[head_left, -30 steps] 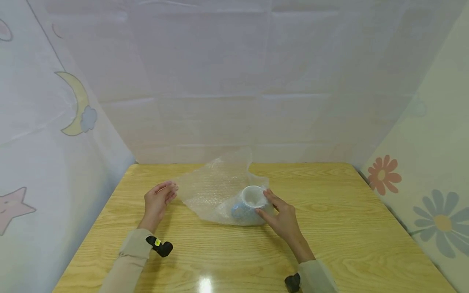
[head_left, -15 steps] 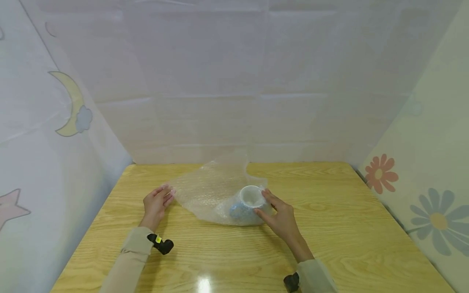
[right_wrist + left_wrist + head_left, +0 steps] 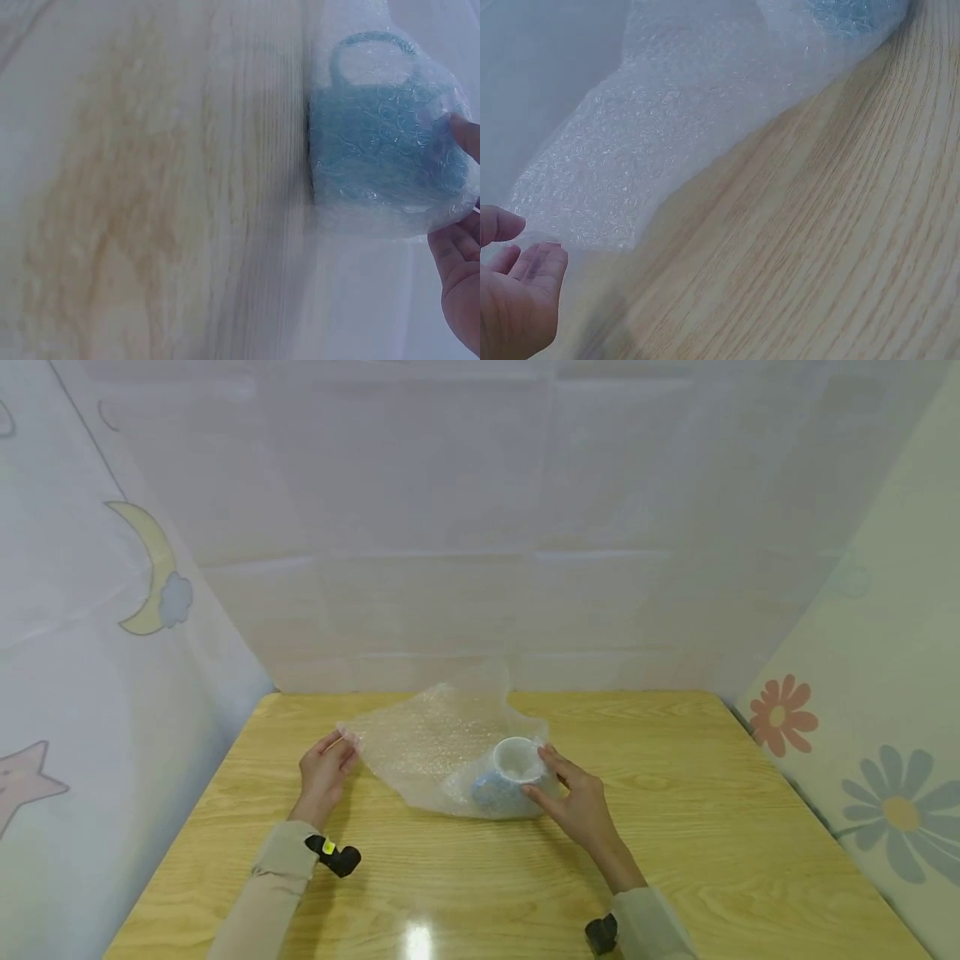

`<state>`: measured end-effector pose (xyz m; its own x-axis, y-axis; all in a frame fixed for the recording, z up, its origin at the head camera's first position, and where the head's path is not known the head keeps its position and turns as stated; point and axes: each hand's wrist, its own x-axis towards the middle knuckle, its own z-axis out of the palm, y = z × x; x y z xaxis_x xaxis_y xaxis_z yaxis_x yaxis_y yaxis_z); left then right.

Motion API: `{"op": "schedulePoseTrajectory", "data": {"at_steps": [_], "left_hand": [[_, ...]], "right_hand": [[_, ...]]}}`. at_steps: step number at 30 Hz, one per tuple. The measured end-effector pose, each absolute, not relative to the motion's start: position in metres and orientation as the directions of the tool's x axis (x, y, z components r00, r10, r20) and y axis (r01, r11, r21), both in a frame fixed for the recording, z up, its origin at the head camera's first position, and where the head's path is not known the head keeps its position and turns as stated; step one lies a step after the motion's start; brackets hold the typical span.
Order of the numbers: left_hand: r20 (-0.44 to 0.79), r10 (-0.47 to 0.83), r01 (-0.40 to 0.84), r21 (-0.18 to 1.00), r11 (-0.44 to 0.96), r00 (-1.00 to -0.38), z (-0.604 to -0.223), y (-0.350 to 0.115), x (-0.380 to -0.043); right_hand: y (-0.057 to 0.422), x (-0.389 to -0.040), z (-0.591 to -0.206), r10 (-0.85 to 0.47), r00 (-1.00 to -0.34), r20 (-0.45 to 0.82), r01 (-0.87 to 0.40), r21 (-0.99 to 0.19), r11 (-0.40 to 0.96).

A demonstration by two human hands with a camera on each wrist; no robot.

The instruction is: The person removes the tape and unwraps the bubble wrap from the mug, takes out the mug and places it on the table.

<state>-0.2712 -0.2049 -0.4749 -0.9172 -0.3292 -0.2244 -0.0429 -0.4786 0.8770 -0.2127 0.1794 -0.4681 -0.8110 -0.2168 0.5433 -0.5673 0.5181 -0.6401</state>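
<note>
A blue-and-white mug (image 3: 498, 792) with a white rim stands wrapped in clear bubble wrap (image 3: 427, 731). My right hand (image 3: 581, 802) grips the mug near its rim through the wrap, thumb on the near side and fingers on the far side. The mug's handle (image 3: 375, 39) shows through the plastic in the right wrist view. From the mug, the loose sheet stretches left and back. My left hand (image 3: 326, 768) pinches its left corner between thumb and fingertips, the sheet's edge (image 3: 577, 240) lying at the fingers in the left wrist view.
The wooden table (image 3: 450, 885) lies under both hands. A pale sheet-like backdrop (image 3: 480, 527) rises behind its far edge, with printed side walls (image 3: 885, 635) at left and right. Each wrist carries a small black camera (image 3: 341, 858).
The left corner of the bubble wrap now reaches a little farther over my left fingertips. My right hand and the mug have stayed in place.
</note>
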Motion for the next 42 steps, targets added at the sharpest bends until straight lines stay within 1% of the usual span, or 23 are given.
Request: {"op": "schedulePoseTrajectory", "data": {"at_steps": [7,15,21,26,31,37,42], "left_hand": [[-0.205,-0.341,-0.025,0.885,-0.465,-0.918,-0.468,-0.204,-0.264],[-0.119,-0.376,0.029,0.930,-0.367,-0.919,-0.460,-0.202,-0.261],[-0.065,-0.400,0.067,0.950,-0.306,-0.914,-0.454,-0.198,-0.259],[0.003,-0.397,0.113,0.960,-0.256,-0.918,-0.448,-0.193,-0.259],[0.030,-0.376,0.111,0.975,-0.193,-0.926,-0.441,-0.188,-0.257],[0.083,-0.293,0.123,0.985,-0.121,-0.952,-0.431,-0.178,-0.255],[0.101,-0.200,0.122,0.988,-0.094,-0.974,-0.426,-0.169,-0.253]], "right_hand": [[0.184,-0.214,-0.469,-0.252,-0.812,0.526,-0.576,-0.652,0.493],[0.189,-0.213,-0.461,-0.273,-0.831,0.485,-0.554,-0.680,0.479],[0.192,-0.212,-0.461,-0.271,-0.831,0.486,-0.554,-0.682,0.478],[0.196,-0.212,-0.460,-0.262,-0.798,0.543,-0.594,-0.633,0.497],[0.200,-0.212,-0.459,-0.257,-0.755,0.603,-0.637,-0.585,0.502],[0.202,-0.214,-0.457,-0.257,-0.726,0.638,-0.660,-0.540,0.522],[0.203,-0.216,-0.453,-0.279,-0.683,0.675,-0.687,-0.463,0.561]]}}
